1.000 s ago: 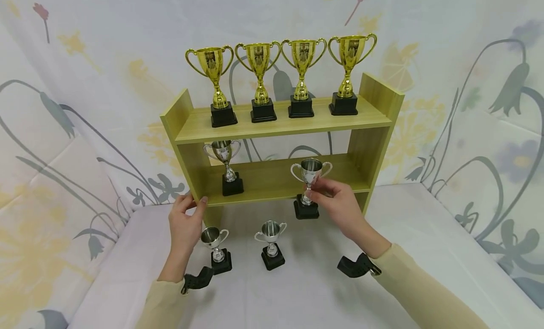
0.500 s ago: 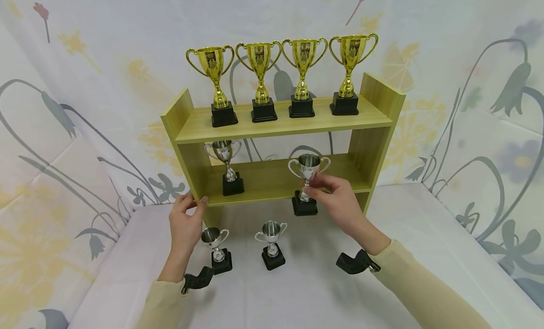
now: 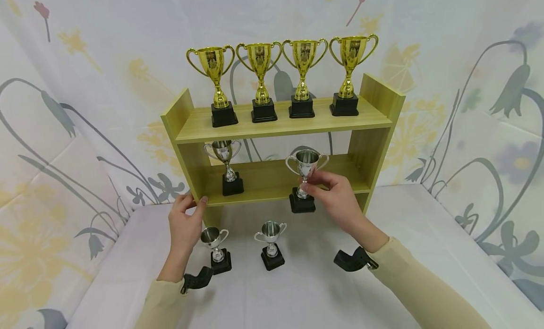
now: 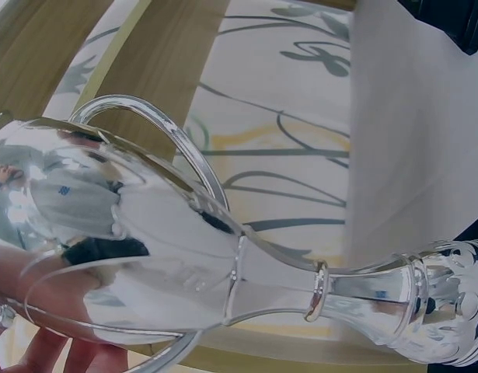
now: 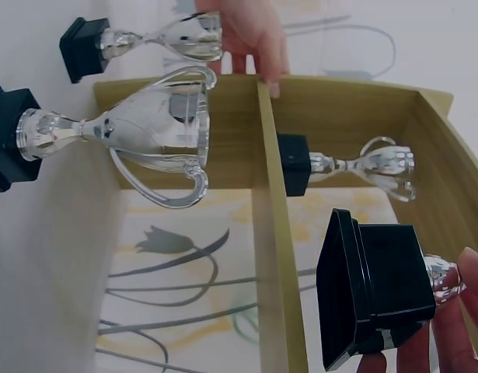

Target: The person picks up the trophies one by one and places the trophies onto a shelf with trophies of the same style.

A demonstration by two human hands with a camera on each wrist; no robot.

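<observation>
"Since I only see this through the cameras, what is the right hand (image 3: 334, 197) doing?"

"I see thumb and fingers pinching a silver trophy (image 3: 307, 164) by its stem (image 5: 443, 278), cup upward."

"Where is it?"

"At the front edge of the middle board (image 3: 265, 181), right of centre. I can't tell whether its black base (image 3: 302, 203) touches the board."

"And the left hand (image 3: 185, 223)?"

"It grips the shelf (image 3: 280, 126) at its left end, thumb on the front edge."

"Anything else standing about?"

"I count 4 gold trophies (image 3: 260, 57) along the top, 1 other silver cup (image 3: 224, 152) at the left of the middle board, and 2 small silver cups (image 3: 270, 232) on the white table (image 3: 403, 253) in front."
</observation>
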